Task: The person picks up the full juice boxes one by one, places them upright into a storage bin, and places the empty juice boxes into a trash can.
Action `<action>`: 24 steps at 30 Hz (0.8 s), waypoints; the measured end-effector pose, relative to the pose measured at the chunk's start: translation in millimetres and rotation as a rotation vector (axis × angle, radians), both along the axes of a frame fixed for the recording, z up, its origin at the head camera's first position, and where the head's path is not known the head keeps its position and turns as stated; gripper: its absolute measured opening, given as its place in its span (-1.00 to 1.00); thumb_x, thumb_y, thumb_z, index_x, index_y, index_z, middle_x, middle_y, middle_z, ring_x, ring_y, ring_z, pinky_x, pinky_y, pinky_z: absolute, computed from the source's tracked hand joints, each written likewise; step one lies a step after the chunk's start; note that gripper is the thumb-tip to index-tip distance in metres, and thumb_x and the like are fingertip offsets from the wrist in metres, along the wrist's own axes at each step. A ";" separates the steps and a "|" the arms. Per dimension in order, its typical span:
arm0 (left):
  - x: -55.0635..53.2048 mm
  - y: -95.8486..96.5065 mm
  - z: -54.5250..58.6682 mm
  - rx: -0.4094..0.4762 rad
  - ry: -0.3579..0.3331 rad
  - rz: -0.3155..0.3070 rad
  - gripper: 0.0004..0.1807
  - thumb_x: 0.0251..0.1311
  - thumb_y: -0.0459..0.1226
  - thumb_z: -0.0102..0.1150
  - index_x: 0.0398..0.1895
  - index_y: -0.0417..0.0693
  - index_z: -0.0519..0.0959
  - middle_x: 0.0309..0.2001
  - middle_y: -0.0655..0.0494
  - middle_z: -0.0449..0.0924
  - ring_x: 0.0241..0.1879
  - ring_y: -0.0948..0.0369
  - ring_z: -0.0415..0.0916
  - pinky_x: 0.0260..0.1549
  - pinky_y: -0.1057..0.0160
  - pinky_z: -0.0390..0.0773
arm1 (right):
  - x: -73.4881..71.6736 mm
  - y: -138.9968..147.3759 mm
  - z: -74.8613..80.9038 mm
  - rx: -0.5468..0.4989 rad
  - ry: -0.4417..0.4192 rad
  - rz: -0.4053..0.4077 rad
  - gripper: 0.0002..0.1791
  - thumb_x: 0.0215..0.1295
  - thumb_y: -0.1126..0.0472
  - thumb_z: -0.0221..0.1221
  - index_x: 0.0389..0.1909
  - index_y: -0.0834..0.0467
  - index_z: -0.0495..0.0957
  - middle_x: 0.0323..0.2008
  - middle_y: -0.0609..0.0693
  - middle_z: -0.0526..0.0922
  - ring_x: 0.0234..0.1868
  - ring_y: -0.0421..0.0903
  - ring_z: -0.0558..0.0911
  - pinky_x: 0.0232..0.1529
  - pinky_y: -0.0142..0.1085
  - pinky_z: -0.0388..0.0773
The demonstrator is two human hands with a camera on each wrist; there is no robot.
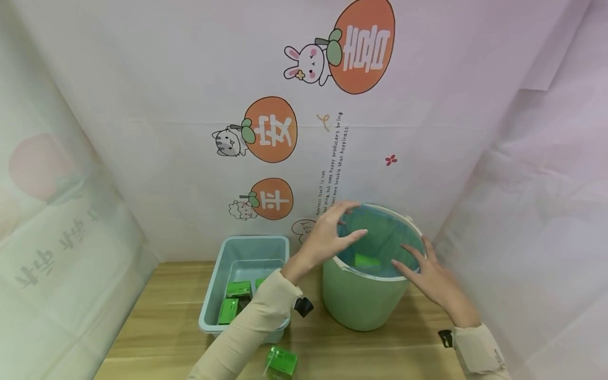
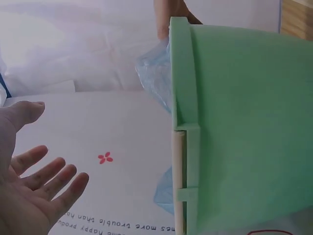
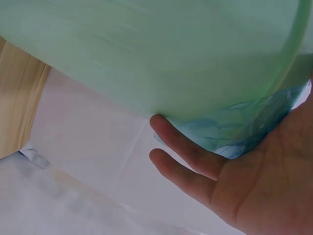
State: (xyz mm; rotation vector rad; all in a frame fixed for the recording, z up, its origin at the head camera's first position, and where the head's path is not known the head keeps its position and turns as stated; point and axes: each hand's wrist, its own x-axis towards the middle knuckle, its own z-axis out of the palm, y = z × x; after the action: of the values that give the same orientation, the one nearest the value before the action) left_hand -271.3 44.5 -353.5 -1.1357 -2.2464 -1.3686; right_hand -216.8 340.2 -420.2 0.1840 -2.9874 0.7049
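Observation:
A pale green bucket (image 1: 363, 301) stands upright on the table, lined with a thin blue plastic bag (image 1: 389, 227). In the left wrist view, folds of the bag (image 2: 156, 73) stick out past the rim. Inside lies something bright green (image 1: 366, 260), its kind unclear. My left hand (image 1: 328, 235) hovers over the bucket's left side, fingers spread, holding nothing; the left wrist view shows it apart from the rim. At the right rim is my right hand (image 1: 429, 274), its fingers extended along the outside and the bag close against the palm (image 3: 266, 181).
Left of the bucket sits a light blue plastic basin (image 1: 214, 285) holding several small green boxes (image 1: 229, 311). Another green box (image 1: 281, 361) lies on the wood-grain table (image 1: 361, 356) near the front. Printed white cloth (image 1: 190, 158) hangs behind and at both sides.

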 end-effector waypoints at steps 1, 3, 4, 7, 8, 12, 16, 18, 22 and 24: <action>1.3 -0.8 -0.7 0.000 0.004 0.003 -0.37 0.40 -0.22 0.40 0.47 -0.10 0.44 0.34 -0.03 0.51 0.21 0.05 0.52 0.13 0.21 0.66 | -0.2 0.1 0.0 0.000 0.001 -0.001 -0.10 0.58 -0.36 -0.02 0.65 0.18 0.15 0.65 0.43 -0.45 0.12 0.62 0.57 -0.42 0.04 0.64; 2.4 -2.7 -3.1 -0.001 0.009 0.012 -0.37 0.39 -0.23 0.41 0.47 -0.10 0.44 0.32 -0.03 0.52 0.20 0.06 0.53 0.13 0.23 0.65 | -0.7 0.4 0.5 0.002 0.002 -0.004 -0.10 0.58 -0.36 -0.03 0.65 0.17 0.15 0.65 0.42 -0.46 0.10 0.59 0.59 -0.43 0.02 0.62; 2.4 -3.7 -4.3 -0.001 0.009 0.015 -0.37 0.39 -0.23 0.42 0.47 -0.11 0.44 0.31 -0.04 0.53 0.20 0.06 0.52 0.13 0.23 0.65 | -0.9 0.5 0.9 0.005 0.004 -0.006 -0.11 0.58 -0.37 -0.04 0.65 0.17 0.15 0.65 0.42 -0.46 0.09 0.58 0.60 -0.44 0.01 0.62; 2.7 -7.8 -8.5 0.000 0.004 0.025 -0.37 0.39 -0.25 0.41 0.47 -0.12 0.45 0.31 -0.04 0.54 0.22 0.07 0.53 0.13 0.24 0.65 | -0.1 -0.1 1.4 0.002 0.001 -0.005 -0.10 0.58 -0.37 -0.04 0.66 0.16 0.15 0.65 0.41 -0.46 0.08 0.56 0.62 -0.47 -0.05 0.59; 2.7 -9.2 -10.2 0.000 -0.001 0.026 -0.38 0.39 -0.25 0.41 0.47 -0.12 0.45 0.31 -0.04 0.54 0.23 0.07 0.52 0.14 0.23 0.65 | 0.2 -0.4 1.4 0.002 -0.001 -0.002 -0.10 0.58 -0.37 -0.04 0.66 0.16 0.15 0.65 0.42 -0.46 0.07 0.55 0.62 -0.48 -0.07 0.58; 4.3 -16.4 -17.1 0.011 -0.016 0.025 -0.39 0.39 -0.27 0.41 0.46 -0.13 0.46 0.32 -0.06 0.55 0.23 0.04 0.53 0.14 0.07 0.67 | 1.6 -2.2 0.6 -0.004 -0.007 0.002 -0.10 0.58 -0.37 -0.04 0.66 0.16 0.14 0.65 0.41 -0.46 0.07 0.56 0.62 -0.49 -0.10 0.56; 7.0 -23.8 -22.0 0.027 -0.024 0.032 -0.38 0.38 -0.26 0.42 0.46 -0.10 0.47 0.28 -0.03 0.58 0.24 0.07 0.53 0.14 0.04 0.67 | 1.9 -2.7 -0.4 -0.023 -0.006 0.001 -0.10 0.59 -0.35 -0.03 0.66 0.17 0.13 0.65 0.41 -0.48 0.02 0.55 0.63 -0.56 -0.16 0.51; 8.4 -27.5 -23.6 0.039 -0.028 0.030 -0.38 0.37 -0.26 0.42 0.46 -0.09 0.47 0.26 -0.02 0.59 0.24 0.08 0.53 0.13 0.02 0.67 | 0.9 -2.5 -0.6 -0.026 -0.002 0.004 -0.11 0.60 -0.34 -0.03 0.66 0.18 0.12 0.65 0.42 -0.50 0.01 0.57 0.63 -0.59 -0.18 0.48; 12.4 -35.7 -26.9 0.051 -0.039 0.012 -0.39 0.37 -0.25 0.43 0.45 -0.09 0.49 0.23 -0.02 0.61 0.21 0.07 0.54 0.09 -0.04 0.68 | 0.9 -2.9 0.0 -0.028 -0.001 0.002 -0.11 0.60 -0.34 -0.03 0.67 0.17 0.12 0.65 0.41 -0.50 0.00 0.54 0.64 -0.61 -0.18 0.47; 15.2 -41.1 -29.4 0.050 -0.046 0.002 -0.40 0.37 -0.24 0.43 0.44 -0.09 0.49 0.22 -0.01 0.62 0.19 0.05 0.56 0.09 -0.02 0.68 | 1.2 -3.2 0.3 -0.026 -0.002 0.002 -0.11 0.60 -0.34 -0.04 0.67 0.16 0.12 0.65 0.41 -0.50 -0.04 0.50 0.66 -0.62 -0.18 0.46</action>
State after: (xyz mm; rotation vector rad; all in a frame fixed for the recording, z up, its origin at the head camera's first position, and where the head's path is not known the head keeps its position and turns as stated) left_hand -256.1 3.4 -382.9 -1.0965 -2.2314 -1.4557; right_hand -215.6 337.0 -419.9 0.1853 -2.9792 0.7445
